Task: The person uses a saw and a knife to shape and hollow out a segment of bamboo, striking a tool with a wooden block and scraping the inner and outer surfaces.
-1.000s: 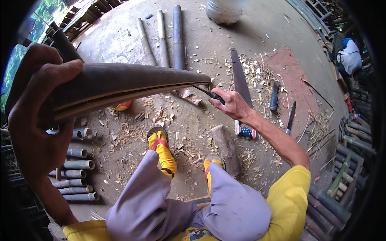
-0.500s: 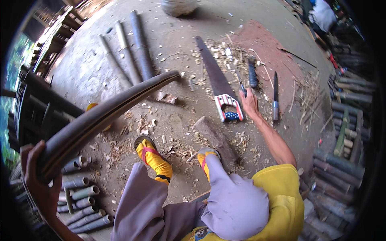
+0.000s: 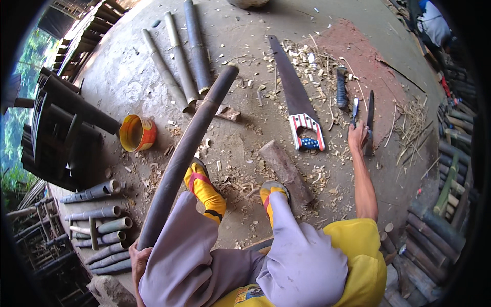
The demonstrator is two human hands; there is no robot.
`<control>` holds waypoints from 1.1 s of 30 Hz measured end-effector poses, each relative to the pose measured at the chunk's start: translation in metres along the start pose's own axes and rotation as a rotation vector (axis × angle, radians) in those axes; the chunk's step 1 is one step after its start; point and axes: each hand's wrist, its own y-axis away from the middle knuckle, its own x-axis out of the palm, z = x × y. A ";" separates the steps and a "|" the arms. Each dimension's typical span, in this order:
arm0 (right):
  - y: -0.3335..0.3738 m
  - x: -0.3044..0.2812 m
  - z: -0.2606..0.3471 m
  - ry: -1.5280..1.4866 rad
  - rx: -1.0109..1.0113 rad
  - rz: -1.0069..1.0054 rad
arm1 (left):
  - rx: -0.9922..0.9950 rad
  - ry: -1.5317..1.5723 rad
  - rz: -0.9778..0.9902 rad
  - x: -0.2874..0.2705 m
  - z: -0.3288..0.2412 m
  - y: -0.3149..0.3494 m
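Now right hand [image 3: 358,136] at frame right, fingers curled onto knife [image 3: 369,120] handle, blade pointing up-frame; left hand [image 3: 137,258] grips bamboo pole [image 3: 181,158] lower left

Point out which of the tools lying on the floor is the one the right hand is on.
The dark knife, farthest right: the right hand rests at its handle end. The handsaw and the dark ribbed tool lie untouched further left.

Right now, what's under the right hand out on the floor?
The right hand rests on the handle end of a dark knife; its blade points away, past the fingers. The handle is covered, so the grip cannot be judged. Wood shavings lie on the concrete floor.
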 end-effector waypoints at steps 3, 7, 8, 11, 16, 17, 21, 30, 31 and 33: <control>0.022 -0.015 0.007 -0.299 -0.284 -0.153 | 0.019 0.080 0.238 0.031 0.018 -0.029; 0.101 -0.078 0.124 -0.703 -0.429 0.452 | 0.293 0.182 0.433 0.087 -0.002 -0.065; 0.122 -0.091 0.146 -0.784 -0.479 0.590 | 0.399 0.242 0.445 0.117 -0.022 -0.068; 0.177 -0.126 0.218 -0.922 -0.791 0.869 | 0.610 0.455 0.629 0.188 -0.078 -0.070; 0.213 -0.138 0.293 -1.269 -0.905 1.127 | 0.833 -0.143 0.858 0.265 -0.136 -0.076; 0.218 -0.126 0.300 -1.341 -0.872 1.087 | 0.841 -0.113 0.943 0.278 -0.137 -0.077; 0.220 -0.125 0.291 -1.530 -0.527 1.158 | 0.734 0.057 0.963 0.296 -0.133 -0.071; 0.188 -0.152 0.244 -1.058 -0.811 0.494 | 1.031 -0.110 0.915 0.290 -0.161 -0.045; 0.187 -0.166 0.260 -1.109 -0.891 0.442 | 1.055 -0.077 0.932 0.287 -0.157 -0.046; 0.193 -0.173 0.290 -1.282 -0.968 0.366 | 1.103 0.004 0.977 0.286 -0.144 -0.051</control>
